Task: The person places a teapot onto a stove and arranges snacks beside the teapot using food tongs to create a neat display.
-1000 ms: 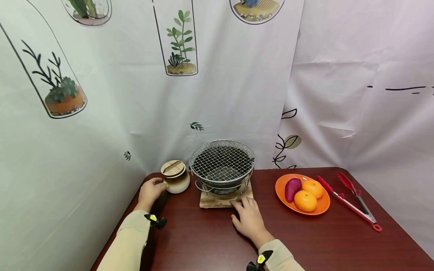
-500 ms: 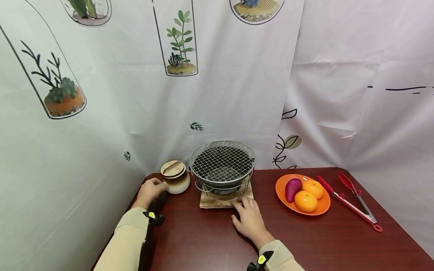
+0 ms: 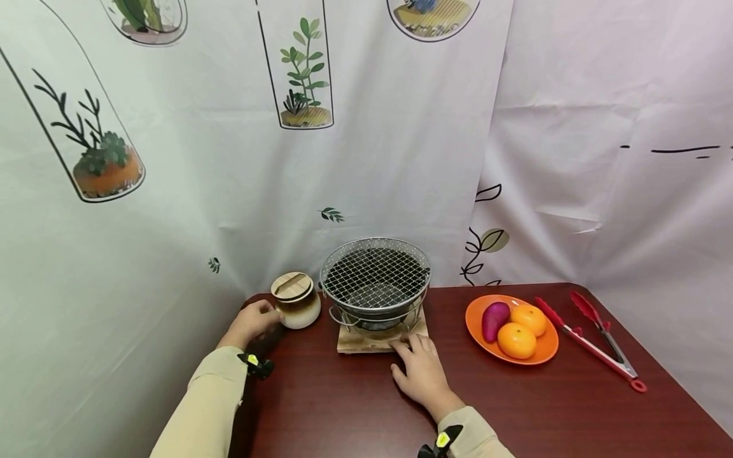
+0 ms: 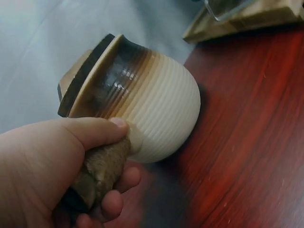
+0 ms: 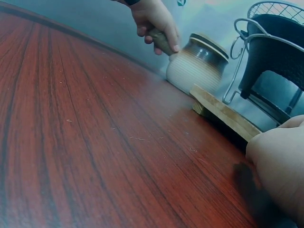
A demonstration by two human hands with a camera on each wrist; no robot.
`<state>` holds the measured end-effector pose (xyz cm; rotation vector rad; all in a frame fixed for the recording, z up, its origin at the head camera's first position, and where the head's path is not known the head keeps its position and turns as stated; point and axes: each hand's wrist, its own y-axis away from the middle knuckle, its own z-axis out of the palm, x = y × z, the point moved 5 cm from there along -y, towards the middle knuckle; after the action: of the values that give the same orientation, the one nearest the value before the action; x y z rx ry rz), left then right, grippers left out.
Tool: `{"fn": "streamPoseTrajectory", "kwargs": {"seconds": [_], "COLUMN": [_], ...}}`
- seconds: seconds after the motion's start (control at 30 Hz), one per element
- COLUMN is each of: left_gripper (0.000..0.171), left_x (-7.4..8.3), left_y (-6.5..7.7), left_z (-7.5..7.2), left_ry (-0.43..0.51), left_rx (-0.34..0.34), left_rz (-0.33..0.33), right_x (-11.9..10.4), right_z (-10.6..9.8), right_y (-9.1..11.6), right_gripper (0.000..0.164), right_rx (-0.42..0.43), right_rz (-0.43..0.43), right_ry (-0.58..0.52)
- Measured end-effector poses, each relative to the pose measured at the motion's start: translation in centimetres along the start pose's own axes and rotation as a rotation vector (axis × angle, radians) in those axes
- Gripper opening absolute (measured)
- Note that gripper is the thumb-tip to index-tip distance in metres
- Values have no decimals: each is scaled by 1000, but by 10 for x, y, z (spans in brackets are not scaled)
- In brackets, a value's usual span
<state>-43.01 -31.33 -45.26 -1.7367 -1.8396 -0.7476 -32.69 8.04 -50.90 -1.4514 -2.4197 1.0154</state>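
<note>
A small ceramic pot (image 3: pixel 300 310), brown at the neck and cream below, stands upright at the back left under a flat wooden lid (image 3: pixel 292 286). My left hand (image 3: pixel 250 323) grips its stubby brown side handle (image 4: pixel 108 166), thumb on top and fingers curled beneath, as the left wrist view shows. Right of the pot, a round tabletop grill (image 3: pixel 375 280) with a wire mesh top sits on a wooden board (image 3: pixel 366 343). The fingertips of my right hand (image 3: pixel 422 372) rest at the board's front edge, fingers loosely bent; the right wrist view shows only part of that hand.
An orange plate (image 3: pixel 478 340) to the right bears a purple sweet potato (image 3: pixel 495 321) and two orange fruits (image 3: pixel 517 340). Red-tipped tongs (image 3: pixel 601 350) lie spread beside it. Printed white cloth (image 3: pixel 389 140) hangs close behind the dark red table (image 3: pixel 332 407).
My left wrist and forearm have shifted slightly to the left, while the hand keeps its grip on the pot's handle. The right hand and the pot stay practically where they were.
</note>
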Motion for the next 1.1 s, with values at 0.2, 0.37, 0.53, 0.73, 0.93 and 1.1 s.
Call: {"fn": "streamPoseTrajectory", "kwargs": {"seconds": [0.2, 0.37, 0.53, 0.73, 0.93, 1.1], "left_gripper": [28, 28, 28, 29, 27, 28], "left_x": [5, 7, 9, 7, 5, 3], "left_y": [2, 5, 7, 9, 10, 8], "left_z": [-2, -3, -3, -1, -1, 2], "left_ry": [-113, -133, -106, -80, -22, -19], "left_rx": [-25, -7, 44, 70, 115, 149], "left_rz": [92, 111, 131, 101, 71, 47], "right_x": [-1, -1, 0, 1, 1, 2], "right_z": [-1, -1, -1, 0, -1, 2], "right_y": [0, 1, 0, 1, 1, 1], "right_gripper": [43, 42, 42, 43, 43, 42], "right_rx": [0, 5, 12, 22, 43, 58], "right_rz": [-3, -3, 0, -4, -21, -23], "right_ry": [-2, -5, 0, -1, -13, -13]}}
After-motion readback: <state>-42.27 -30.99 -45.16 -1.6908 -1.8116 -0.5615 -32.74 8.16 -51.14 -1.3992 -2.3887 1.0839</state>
